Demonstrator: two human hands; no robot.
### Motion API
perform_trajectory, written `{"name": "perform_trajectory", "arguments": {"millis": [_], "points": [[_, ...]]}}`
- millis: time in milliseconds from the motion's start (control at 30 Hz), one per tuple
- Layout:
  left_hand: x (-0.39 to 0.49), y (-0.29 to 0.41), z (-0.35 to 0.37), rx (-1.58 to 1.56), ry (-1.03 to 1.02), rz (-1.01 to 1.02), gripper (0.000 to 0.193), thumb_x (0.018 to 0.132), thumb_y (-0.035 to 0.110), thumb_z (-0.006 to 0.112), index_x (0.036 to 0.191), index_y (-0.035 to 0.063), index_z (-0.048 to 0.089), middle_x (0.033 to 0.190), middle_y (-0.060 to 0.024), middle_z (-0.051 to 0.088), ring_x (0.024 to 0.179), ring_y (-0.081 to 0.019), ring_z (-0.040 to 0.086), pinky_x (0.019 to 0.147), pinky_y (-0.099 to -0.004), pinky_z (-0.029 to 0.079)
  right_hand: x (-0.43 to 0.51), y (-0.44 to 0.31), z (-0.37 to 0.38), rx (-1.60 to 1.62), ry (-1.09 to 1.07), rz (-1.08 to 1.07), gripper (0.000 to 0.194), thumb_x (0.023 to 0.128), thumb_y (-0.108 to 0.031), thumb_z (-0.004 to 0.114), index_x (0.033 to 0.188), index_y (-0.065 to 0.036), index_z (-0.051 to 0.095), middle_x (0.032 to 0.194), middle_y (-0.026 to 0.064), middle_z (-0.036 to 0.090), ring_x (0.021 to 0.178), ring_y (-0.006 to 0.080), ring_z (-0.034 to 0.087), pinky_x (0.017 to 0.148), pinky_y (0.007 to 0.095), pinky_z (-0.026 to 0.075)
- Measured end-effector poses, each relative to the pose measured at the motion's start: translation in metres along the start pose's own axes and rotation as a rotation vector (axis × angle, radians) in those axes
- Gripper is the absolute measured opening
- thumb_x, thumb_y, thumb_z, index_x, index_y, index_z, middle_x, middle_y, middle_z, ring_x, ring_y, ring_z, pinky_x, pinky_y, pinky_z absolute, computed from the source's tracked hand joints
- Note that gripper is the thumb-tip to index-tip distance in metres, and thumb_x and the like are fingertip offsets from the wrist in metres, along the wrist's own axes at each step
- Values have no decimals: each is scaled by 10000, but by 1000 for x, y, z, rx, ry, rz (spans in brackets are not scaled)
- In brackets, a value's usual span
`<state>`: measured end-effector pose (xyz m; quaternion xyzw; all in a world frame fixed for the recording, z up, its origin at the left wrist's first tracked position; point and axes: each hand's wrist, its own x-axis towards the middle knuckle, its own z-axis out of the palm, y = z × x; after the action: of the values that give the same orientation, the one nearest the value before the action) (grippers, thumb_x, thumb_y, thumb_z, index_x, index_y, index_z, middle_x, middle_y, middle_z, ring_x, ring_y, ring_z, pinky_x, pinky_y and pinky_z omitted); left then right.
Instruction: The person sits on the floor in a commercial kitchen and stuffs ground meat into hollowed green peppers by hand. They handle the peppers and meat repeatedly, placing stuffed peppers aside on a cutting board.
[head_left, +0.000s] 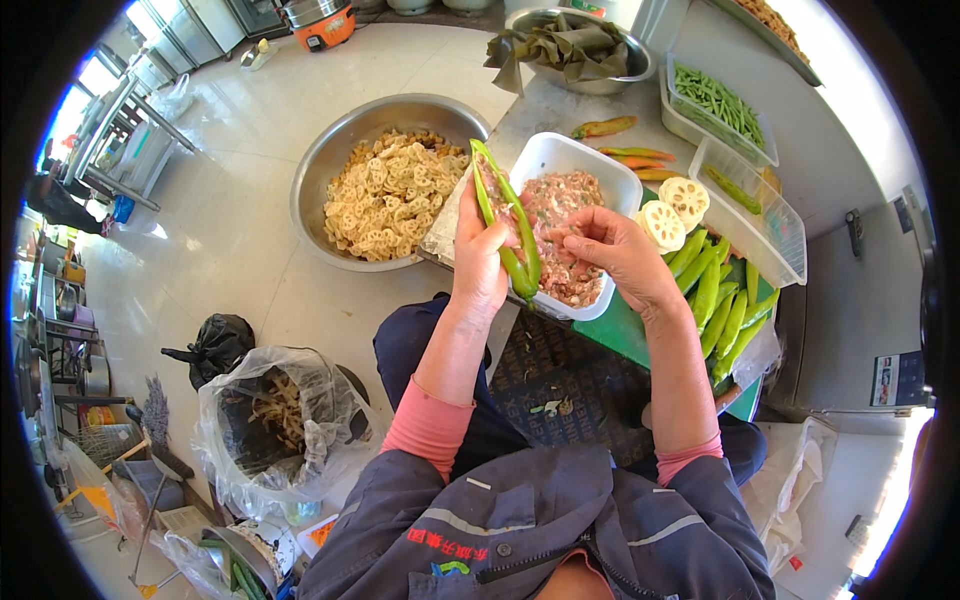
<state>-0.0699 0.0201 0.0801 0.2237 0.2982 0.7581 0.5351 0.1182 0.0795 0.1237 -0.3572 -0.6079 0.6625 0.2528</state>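
My left hand (480, 259) holds a long green pepper (531, 251) upright, slit lengthwise, with minced meat showing inside the slit. A white plastic tub (544, 144) of raw minced meat (562, 191) stands just beyond it. Over the tub, my right hand (630, 251) has its thumb and forefinger drawn together at the meat; whether a bit is pinched between them is unclear. Two stacks of lotus root slices (662, 226) sit right of the tub. Several whole green peppers (709, 292) lie on a green cutting board (615, 330) beside my right forearm.
A wide steel basin (311, 187) of sliced lotus root is at the left. Farther back are a steel bowl (641, 64) of dark green sheets and a container of green beans (716, 105). A clear container (787, 240) stands right; a lined waste bin (225, 420) sits lower left.
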Motion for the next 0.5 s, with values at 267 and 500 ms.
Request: {"name": "perform_trajectory", "arguments": {"millis": [267,500], "points": [[-2,-4,1,23,-26,-8,964,745,-118,411,1671,71,223,1550,-137,465,1383,-311,541,1128,-414,486,-1,7,43,65,106,-20,229,1073,-123,609,1214,39,687,1064,76,733,964,136,724,816,280,591],[-2,-10,2,-50,-78,20,956,786,-135,402,1684,106,181,1482,-120,479,1302,-240,560,1051,-367,517,2,28,52,-704,336,-422,140,911,-41,717,1051,-47,718,968,159,674,877,359,687,769,426,557]]}}
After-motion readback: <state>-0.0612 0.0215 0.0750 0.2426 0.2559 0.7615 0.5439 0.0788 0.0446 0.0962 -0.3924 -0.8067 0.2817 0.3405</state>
